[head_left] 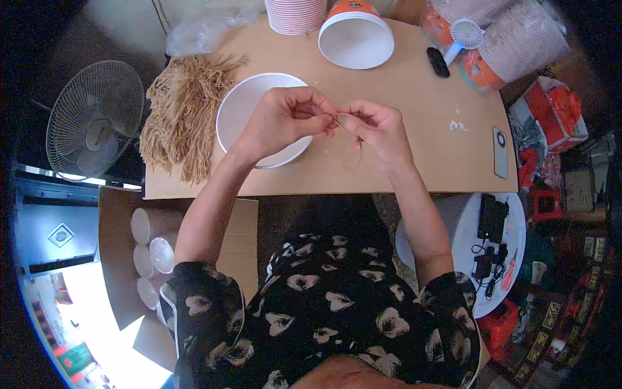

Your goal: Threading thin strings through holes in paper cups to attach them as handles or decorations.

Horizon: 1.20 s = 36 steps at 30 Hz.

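Both of my hands meet above the table, fingertips pinched together at one small spot. My left hand [288, 123] is closed over the right part of a large white bowl [228, 123]. Close against it, my right hand [382, 129] is closed too, just right of the bowl. Between the fingertips is a thin tan cord [360, 155], with a fine loop hanging below the right fingers; the pinched part is mostly hidden. Left of the bowl lies a thick pile of tan cords [188, 117], bundled at the top and spread out below.
Stacked paper tubs [295, 14] and a tipped orange-and-white tub [356, 42] stand at the back. Bagged tub stacks [518, 52], a small handheld fan [465, 35], a black brush-like object [438, 62] and a phone [499, 152] lie right. A standing fan [97, 123] is left.
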Tool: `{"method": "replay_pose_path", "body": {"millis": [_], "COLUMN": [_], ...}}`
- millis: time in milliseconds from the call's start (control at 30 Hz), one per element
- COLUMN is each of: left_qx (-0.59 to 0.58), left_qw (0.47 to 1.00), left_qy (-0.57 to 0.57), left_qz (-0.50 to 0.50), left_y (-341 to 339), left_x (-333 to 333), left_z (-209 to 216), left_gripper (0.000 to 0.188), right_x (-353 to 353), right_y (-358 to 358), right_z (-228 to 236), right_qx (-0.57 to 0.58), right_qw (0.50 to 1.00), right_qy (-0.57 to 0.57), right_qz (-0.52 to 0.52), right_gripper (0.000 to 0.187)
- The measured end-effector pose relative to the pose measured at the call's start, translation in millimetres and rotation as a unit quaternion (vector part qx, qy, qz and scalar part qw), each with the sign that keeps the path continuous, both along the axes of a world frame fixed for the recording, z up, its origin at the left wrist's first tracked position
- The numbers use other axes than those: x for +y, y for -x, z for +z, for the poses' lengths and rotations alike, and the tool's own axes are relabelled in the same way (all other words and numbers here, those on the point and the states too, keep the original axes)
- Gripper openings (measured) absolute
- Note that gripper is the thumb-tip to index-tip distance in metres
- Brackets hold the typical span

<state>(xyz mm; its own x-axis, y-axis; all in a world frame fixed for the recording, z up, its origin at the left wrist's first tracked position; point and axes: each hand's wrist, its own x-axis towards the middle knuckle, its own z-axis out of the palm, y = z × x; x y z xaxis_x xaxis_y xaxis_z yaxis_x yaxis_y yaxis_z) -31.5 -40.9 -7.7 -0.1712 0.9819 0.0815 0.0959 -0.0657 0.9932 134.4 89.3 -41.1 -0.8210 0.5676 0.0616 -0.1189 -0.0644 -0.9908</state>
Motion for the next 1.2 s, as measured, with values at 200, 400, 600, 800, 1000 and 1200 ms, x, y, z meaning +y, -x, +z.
{"method": "replay_pose_path", "body": {"millis": [200, 400, 600, 800, 1000, 1200], "left_qx": [-0.011, 0.023, 0.027, -0.013, -0.017, -0.038], "left_qw": [1.0, 0.999, 1.0, 1.0, 1.0, 0.999], "left_qy": [0.013, 0.016, 0.009, 0.006, 0.009, 0.004], "left_qz": [0.023, 0.027, 0.007, -0.012, -0.007, 0.0], "left_y": [-2, -4, -4, -3, -5, -2], "left_x": [-1, -1, -2, -2, -1, 0], "left_z": [1, 4, 1, -2, -2, -5], "left_gripper": [0.011, 0.011, 0.008, 0.01, 0.01, 0.01], "right_x": [3, 4, 3, -5, -12, -8], "right_y": [-2, -4, -4, -4, -3, -5], "right_z": [-1, 5, 2, -9, -11, -5], "right_qx": [-0.004, 0.002, 0.012, 0.062, 0.089, 0.08], "right_qw": [1.0, 0.995, 0.996, 0.978, 0.952, 0.954], "right_qy": [-0.027, -0.091, -0.012, 0.179, 0.282, 0.277], "right_qz": [0.014, 0.036, 0.084, 0.087, 0.08, 0.086], "right_gripper": [0.013, 0.009, 0.013, 0.015, 0.017, 0.021]}}
